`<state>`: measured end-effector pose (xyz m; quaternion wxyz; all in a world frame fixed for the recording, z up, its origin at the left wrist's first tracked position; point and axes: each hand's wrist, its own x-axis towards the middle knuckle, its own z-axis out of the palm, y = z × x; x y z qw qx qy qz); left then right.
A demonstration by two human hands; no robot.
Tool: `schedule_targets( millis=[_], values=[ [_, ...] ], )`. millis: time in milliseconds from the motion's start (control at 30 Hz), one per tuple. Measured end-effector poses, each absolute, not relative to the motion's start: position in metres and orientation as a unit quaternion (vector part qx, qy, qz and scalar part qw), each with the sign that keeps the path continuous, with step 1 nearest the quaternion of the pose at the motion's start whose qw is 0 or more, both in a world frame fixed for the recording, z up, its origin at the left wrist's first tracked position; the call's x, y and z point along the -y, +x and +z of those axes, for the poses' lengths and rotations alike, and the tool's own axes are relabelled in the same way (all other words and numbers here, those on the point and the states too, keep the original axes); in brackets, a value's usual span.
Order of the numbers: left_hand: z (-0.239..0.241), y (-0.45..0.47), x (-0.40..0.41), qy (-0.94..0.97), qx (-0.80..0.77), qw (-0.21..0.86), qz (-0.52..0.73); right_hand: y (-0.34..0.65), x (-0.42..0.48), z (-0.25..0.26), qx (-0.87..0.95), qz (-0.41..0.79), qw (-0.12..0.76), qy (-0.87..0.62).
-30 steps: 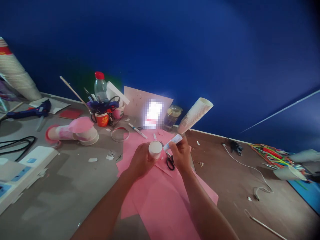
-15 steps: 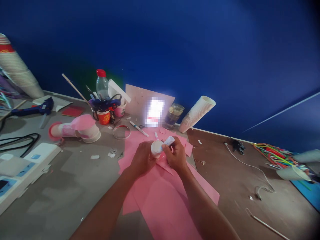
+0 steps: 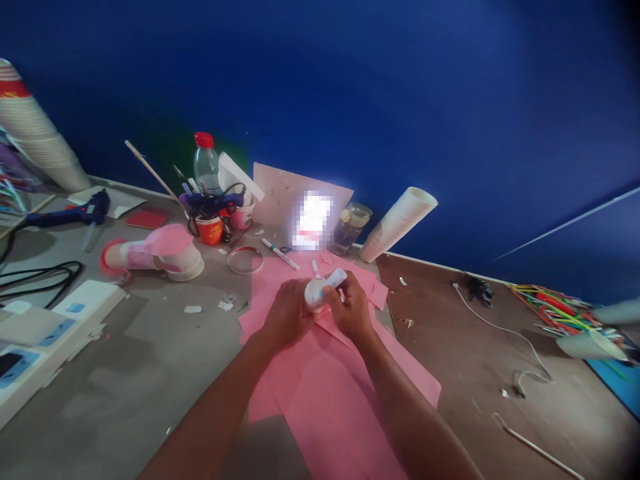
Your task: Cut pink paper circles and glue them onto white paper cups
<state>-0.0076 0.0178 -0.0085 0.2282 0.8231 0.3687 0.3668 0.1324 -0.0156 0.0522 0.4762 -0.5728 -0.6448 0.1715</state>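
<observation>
My left hand (image 3: 289, 310) is closed around a small white paper cup (image 3: 313, 291), whose pale round end faces up. My right hand (image 3: 351, 307) pinches a white glue stick (image 3: 337, 277), tilted so that its lower end lies at the cup's round end; whether it touches is hidden by my fingers. Beneath both hands lie overlapping sheets of pink paper (image 3: 330, 393). Just beyond the cup, a short white cylindrical piece (image 3: 315, 269) rests on the paper. A capped marker (image 3: 280, 254) lies further left, beside a roll of tape (image 3: 245, 261).
A pink-covered cup assembly (image 3: 160, 252) and a white power strip (image 3: 60, 327) are at left, near a blue glue gun (image 3: 75, 213). Behind stand a bright phone (image 3: 313, 220), a jar (image 3: 352, 227) and stacked paper cups (image 3: 399, 223). A white cable (image 3: 493, 327) lies at right.
The glue stick has tilted lower and shifted slightly left across the cup's round end. My left hand keeps its hold on the cup. The whole view has shifted slightly.
</observation>
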Motion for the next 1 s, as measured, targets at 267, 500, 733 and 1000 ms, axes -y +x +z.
schedule_targets(
  millis=[267,500,733,1000],
  values=[
    [-0.011,-0.008,-0.019,0.824,-0.362,0.233,0.368,0.134,0.016,0.052,0.665,0.169,0.435,-0.583],
    [-0.009,-0.007,-0.019,0.824,-0.374,0.231,0.359,0.134,0.017,0.053,0.694,0.154,0.431,-0.555],
    [-0.004,-0.006,-0.018,0.825,-0.387,0.225,0.344,0.133,0.017,0.055,0.716,0.162,0.422,-0.532],
    [-0.009,-0.008,-0.018,0.836,-0.366,0.202,0.354,0.144,0.017,0.063,0.73,0.191,0.397,-0.523]
  ],
)
